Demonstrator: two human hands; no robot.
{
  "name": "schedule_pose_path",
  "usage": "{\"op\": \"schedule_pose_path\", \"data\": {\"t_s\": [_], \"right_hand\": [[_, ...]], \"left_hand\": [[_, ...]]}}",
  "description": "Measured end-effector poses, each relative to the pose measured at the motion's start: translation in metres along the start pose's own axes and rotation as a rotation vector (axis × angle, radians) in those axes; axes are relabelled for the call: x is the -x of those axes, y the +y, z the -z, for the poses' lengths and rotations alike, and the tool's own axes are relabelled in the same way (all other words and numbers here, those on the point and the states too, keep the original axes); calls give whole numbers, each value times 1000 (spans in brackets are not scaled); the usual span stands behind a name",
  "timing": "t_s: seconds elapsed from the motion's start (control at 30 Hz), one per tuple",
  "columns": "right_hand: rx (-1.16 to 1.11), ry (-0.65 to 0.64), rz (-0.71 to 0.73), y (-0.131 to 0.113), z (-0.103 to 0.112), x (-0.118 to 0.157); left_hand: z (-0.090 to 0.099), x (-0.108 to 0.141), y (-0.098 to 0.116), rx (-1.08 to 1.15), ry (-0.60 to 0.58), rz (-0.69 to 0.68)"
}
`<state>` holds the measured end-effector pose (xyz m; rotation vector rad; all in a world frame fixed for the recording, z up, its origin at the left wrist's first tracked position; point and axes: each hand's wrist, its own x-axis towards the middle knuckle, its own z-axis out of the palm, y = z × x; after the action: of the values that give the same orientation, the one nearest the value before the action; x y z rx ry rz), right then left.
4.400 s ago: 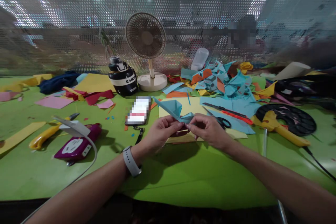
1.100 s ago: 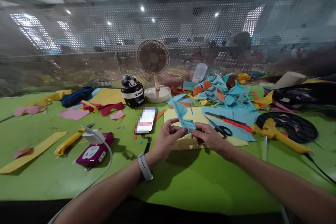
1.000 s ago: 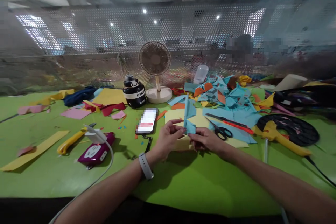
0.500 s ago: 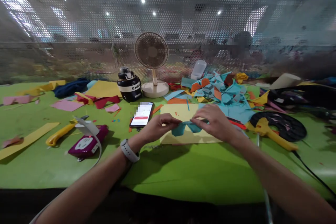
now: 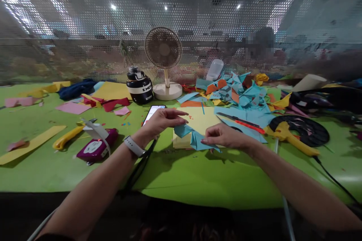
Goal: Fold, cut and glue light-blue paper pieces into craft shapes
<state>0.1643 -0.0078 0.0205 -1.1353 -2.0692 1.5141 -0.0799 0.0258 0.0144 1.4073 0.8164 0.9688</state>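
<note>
A folded light-blue paper piece (image 5: 197, 141) with angular, wing-like flaps hangs tilted just above the yellow sheets, its right end lower. My right hand (image 5: 227, 135) pinches its right end between thumb and fingers. My left hand (image 5: 162, 120) is at the upper left end, fingers stretched out and thumb apart from the index finger; the thumb tip is close to the paper or touching it. Below lies a stack of pale yellow paper (image 5: 177, 144). Red-handled scissors (image 5: 249, 123) lie beside my right hand on blue paper, partly hidden. My left hand partly covers a phone (image 5: 152, 111).
A fan (image 5: 167, 91) and a black bottle (image 5: 139, 88) stand at the back. Blue and orange paper pieces (image 5: 243, 92) are heaped at the back right. A yellow glue gun (image 5: 296, 141) lies right; a yellow-handled cutter (image 5: 66, 138) and purple box (image 5: 97, 147) lie left.
The blue paper has turned from level to tilted, its right end now lower. My left hand's fingers have loosened and spread. My right hand has moved down, uncovering the scissors.
</note>
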Motion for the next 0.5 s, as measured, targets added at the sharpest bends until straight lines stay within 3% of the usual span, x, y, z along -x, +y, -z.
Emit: {"op": "schedule_pose_path", "data": {"t_s": [0.2, 0.3, 0.4, 0.5], "right_hand": [[-101, -153, -36, -10, -4, 7], [-184, -67, 7, -7, -9, 2], [-244, 52, 58, -2, -13, -4], [-251, 43, 29, 3, -15, -7]], "left_hand": [[4, -5, 0, 175, 102, 17], [-3, -6, -4, 421, 207, 27], [-18, -3, -9, 560, 140, 204], [-33, 3, -13, 520, 65, 319]]}}
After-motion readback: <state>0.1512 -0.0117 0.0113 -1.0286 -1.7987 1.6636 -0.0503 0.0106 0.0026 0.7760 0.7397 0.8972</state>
